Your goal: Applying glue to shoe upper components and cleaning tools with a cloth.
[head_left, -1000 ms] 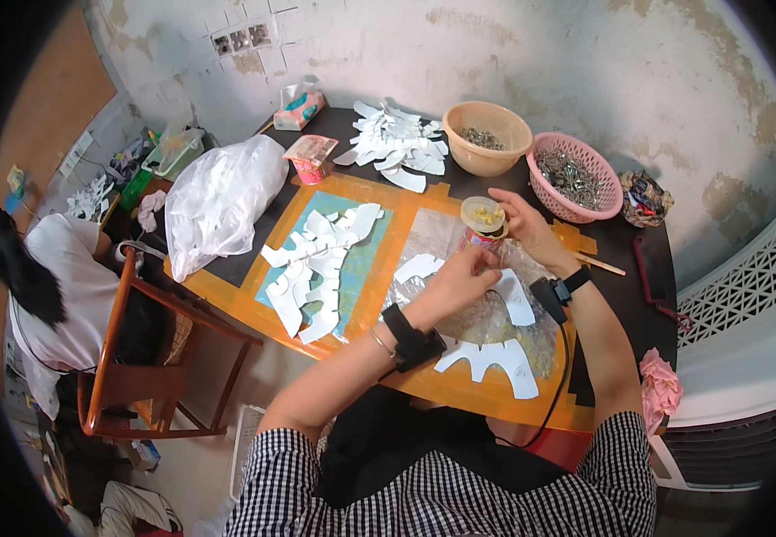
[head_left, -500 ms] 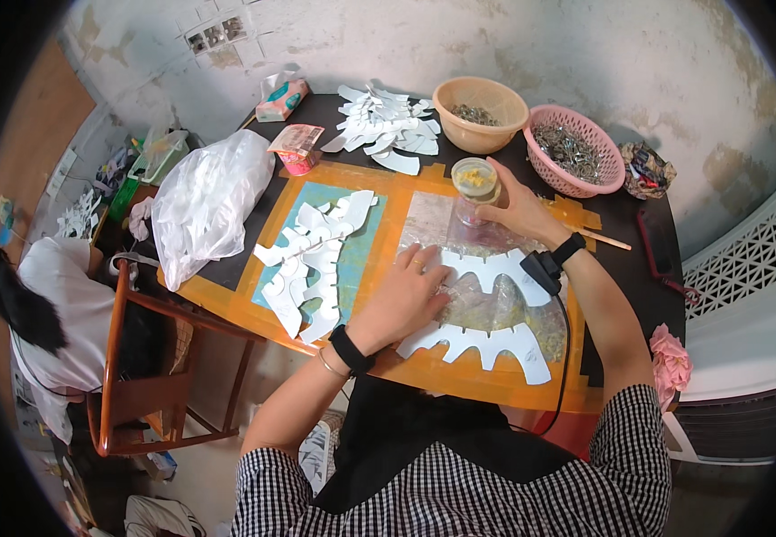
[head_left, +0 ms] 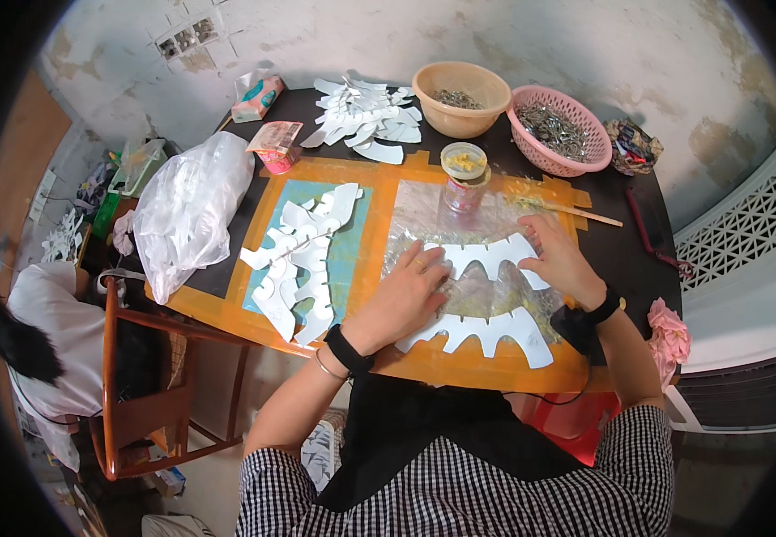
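Note:
My left hand lies flat with fingers stretched over the left end of a white curved piece with pointed teeth. At that piece's right end is my right hand, thumb and fingers apart, nothing visibly gripped. A second toothed white piece lies nearer me, its left end partly under my left hand. Both rest on a clear plastic sheet smeared yellow. Beyond them stands a small tin topped by a clear round tub with yellow stuff in it.
Left are overlapping white pieces on a blue-green sheet and a white plastic bag. At the back stand a beige bowl and a pink basket of metal bits. A wooden stick lies right. A person sits at left.
My right hand has let go of the tub, which now stands on the tin, and has come down to the upper white piece's right end. My left hand stays in place.

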The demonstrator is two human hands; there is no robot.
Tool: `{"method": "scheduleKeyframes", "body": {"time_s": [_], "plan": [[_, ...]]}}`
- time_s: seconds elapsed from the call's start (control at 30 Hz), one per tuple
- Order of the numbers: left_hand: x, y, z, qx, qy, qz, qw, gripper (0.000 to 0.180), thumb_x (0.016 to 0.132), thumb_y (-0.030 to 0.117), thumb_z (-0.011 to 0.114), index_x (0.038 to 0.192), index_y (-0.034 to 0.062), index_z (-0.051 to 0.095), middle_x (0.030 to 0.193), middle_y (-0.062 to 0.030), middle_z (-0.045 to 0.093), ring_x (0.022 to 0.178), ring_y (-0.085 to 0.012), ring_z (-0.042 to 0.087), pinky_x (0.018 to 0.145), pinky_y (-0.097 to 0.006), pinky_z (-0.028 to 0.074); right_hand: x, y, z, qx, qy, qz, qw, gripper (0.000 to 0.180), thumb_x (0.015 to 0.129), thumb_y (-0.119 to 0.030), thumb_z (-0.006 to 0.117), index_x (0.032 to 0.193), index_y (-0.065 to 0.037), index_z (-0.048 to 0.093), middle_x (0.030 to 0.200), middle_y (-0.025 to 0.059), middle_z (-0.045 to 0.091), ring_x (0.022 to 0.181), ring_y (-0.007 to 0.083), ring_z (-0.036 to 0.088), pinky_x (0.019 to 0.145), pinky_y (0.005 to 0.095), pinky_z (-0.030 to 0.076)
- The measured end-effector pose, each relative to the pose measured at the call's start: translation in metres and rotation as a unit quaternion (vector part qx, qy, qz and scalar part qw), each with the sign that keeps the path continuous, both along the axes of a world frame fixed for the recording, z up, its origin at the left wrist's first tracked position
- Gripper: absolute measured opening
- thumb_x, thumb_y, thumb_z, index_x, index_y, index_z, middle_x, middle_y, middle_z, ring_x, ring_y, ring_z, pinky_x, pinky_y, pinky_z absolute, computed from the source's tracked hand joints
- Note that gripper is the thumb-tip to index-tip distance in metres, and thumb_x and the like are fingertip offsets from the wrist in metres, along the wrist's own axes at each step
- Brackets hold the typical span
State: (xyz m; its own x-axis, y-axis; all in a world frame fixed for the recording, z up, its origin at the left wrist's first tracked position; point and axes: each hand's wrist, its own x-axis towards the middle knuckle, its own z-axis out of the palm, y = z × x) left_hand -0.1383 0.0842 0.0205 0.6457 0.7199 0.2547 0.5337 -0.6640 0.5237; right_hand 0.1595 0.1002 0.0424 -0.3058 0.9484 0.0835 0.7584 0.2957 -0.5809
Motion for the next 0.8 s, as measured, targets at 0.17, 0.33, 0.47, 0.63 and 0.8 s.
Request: {"method": "scheduleKeyframes", "body": {"time_s": [0.17, 0.33, 0.47, 0.63, 0.8], "plan": [[-0.002, -0.001, 0.009, -0.011, -0.015, -0.008, 1.0, 0.031, 0.084, 0.012, 0.066, 0.114, 0.0035, 0.062, 0.131, -0.0157, 0.054, 0.129, -0.0411, 0.041, 0.11, -0.045, 0.035, 0.002, -0.012, 0.004, 0.005, 0.06, 0.002, 0.998, 0.049, 0.071, 0.002, 0.071, 0.116, -0.004, 0.054, 0.101, 0.0095, 0.05, 0.085, 0.0223, 0.053, 0.075, 0.0304, 0.045], [-0.001, 0.005, 0.005, 0.027, 0.03, -0.004, 0.999, 0.035, 0.075, 0.0, 0.065, 0.11, 0.0064, 0.065, 0.127, -0.0082, 0.059, 0.122, -0.0347, 0.047, 0.104, -0.04, 0.043, 0.013, -0.017, 0.004, -0.061, 0.104, -0.003, 0.993, 0.04, 0.07, 0.003, 0.072, 0.108, -0.004, 0.06, 0.098, 0.0065, 0.049, 0.076, 0.0181, 0.049, 0.068, 0.0272, 0.044], [0.0, 0.001, 0.011, 0.041, 0.014, 0.011, 0.999, 0.033, 0.074, 0.0, 0.064, 0.106, 0.0064, 0.066, 0.125, -0.0076, 0.061, 0.114, -0.0326, 0.05, 0.099, -0.039, 0.045, 0.011, -0.025, -0.002, 0.009, 0.056, -0.012, 0.998, 0.031, 0.07, 0.003, 0.073, 0.099, -0.003, 0.064, 0.095, 0.0073, 0.05, 0.075, 0.0203, 0.053, 0.067, 0.0296, 0.046], [-0.005, -0.008, 0.011, 0.082, 0.045, 0.007, 0.996, 0.03, 0.083, 0.01, 0.061, 0.112, 0.0052, 0.063, 0.126, -0.0092, 0.06, 0.101, -0.031, 0.053, 0.089, -0.039, 0.046, 0.008, -0.029, 0.005, 0.038, -0.013, 0.015, 0.999, 0.025, 0.072, 0.002, 0.07, 0.096, -0.003, 0.063, 0.087, 0.0102, 0.054, 0.075, 0.0246, 0.057, 0.067, 0.0325, 0.048], [-0.035, -0.005, 0.022, -0.069, -0.049, 0.003, 0.996, 0.04, 0.09, 0.025, 0.064, 0.124, 0.0049, 0.056, 0.141, -0.0166, 0.048, 0.124, -0.0398, 0.046, 0.103, -0.045, 0.04, 0.006, -0.029, 0.013, 0.04, -0.042, 0.043, 0.997, 0.015, 0.078, -0.003, 0.065, 0.093, -0.001, 0.064, 0.082, 0.0127, 0.059, 0.075, 0.0286, 0.061, 0.068, 0.036, 0.049]]}}
